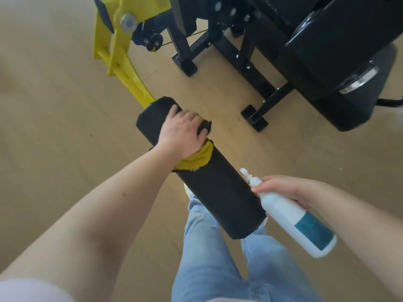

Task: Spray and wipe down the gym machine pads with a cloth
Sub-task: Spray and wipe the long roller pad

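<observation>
tan floor (54, 105), one roller pad (218, 192), one cloth (198, 159), one bottle (294, 216)

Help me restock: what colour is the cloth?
Yellow cloth, seen in the head view.

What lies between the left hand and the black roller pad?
A yellow cloth lies there: the left hand presses it onto the black roller pad, and its edge shows below the palm. The head view shows this.

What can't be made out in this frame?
Head view only.
Cloth: mostly under the left hand; only a yellow fold shows.
Spray bottle label, in the right hand: blurred, unreadable.
Roller pad: far side faces away; wetness unclear.
Black machine: cut off by the top and right edges.
</observation>
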### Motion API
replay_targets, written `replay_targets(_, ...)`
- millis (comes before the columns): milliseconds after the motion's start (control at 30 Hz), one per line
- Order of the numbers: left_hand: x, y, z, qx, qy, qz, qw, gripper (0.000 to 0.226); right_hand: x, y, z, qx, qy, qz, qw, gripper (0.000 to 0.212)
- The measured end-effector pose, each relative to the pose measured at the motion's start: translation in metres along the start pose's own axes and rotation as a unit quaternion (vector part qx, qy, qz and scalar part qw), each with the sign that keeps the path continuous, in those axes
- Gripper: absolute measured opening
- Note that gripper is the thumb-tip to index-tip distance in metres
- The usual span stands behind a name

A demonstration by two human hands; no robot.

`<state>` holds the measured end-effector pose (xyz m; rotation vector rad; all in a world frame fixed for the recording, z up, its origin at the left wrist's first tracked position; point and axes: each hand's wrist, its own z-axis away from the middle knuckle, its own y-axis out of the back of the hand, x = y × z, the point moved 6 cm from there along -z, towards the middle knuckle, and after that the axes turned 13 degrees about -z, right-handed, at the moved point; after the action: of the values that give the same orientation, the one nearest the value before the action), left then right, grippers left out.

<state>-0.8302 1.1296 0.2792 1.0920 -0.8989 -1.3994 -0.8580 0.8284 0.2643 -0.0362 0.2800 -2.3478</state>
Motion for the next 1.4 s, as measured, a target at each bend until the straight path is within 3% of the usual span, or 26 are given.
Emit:
replay_targets(133, 0.038, -0.007, 0.029, 0.008, -0.124, 0.03, 0.992, 0.047, -0.007, 0.001, -0.002, 0.008, -0.008, 0.006, 1.0, 0.045)
replay_targets(233, 0.025, -0.009, 0.029, 0.014, -0.15, 0.005, 0.989, 0.047, -0.013, 0.002, -0.004, 0.009, -0.024, 0.042, 0.999, 0.047)
replay_targets(467, -0.064, 0.001, -0.029, -0.072, 0.036, -0.08, 0.994, 0.051, -0.016, 0.0, -0.008, 0.008, -0.051, 0.063, 0.997, 0.049)
replay_targets(600, -0.085, 0.0, -0.043, -0.109, 0.126, -0.059, 0.984, 0.051, -0.014, -0.001, -0.006, 0.015, -0.036, 0.056, 0.998, 0.041)
replay_targets(733, -0.054, -0.006, -0.03, -0.075, 0.112, 0.011, 0.991, 0.046, -0.011, -0.001, -0.002, 0.024, -0.013, 0.033, 0.999, 0.031)
replay_targets(867, -0.008, -0.003, -0.008, -0.051, 0.037, 0.016, 0.998, 0.045, -0.006, -0.002, 0.002, 0.021, 0.008, 0.008, 1.0, 0.029)
replay_targets(1267, 0.14, -0.002, 0.056, -0.083, -0.1, 0.017, 0.991, 0.041, 0.046, 0.007, 0.001, -0.002, 0.015, -0.188, 0.982, 0.045)
replay_targets(1400, 0.205, -0.002, 0.091, -0.092, -0.14, 0.047, 0.985, 0.045, 0.048, 0.011, 0.004, -0.006, 0.042, -0.216, 0.976, 0.039)
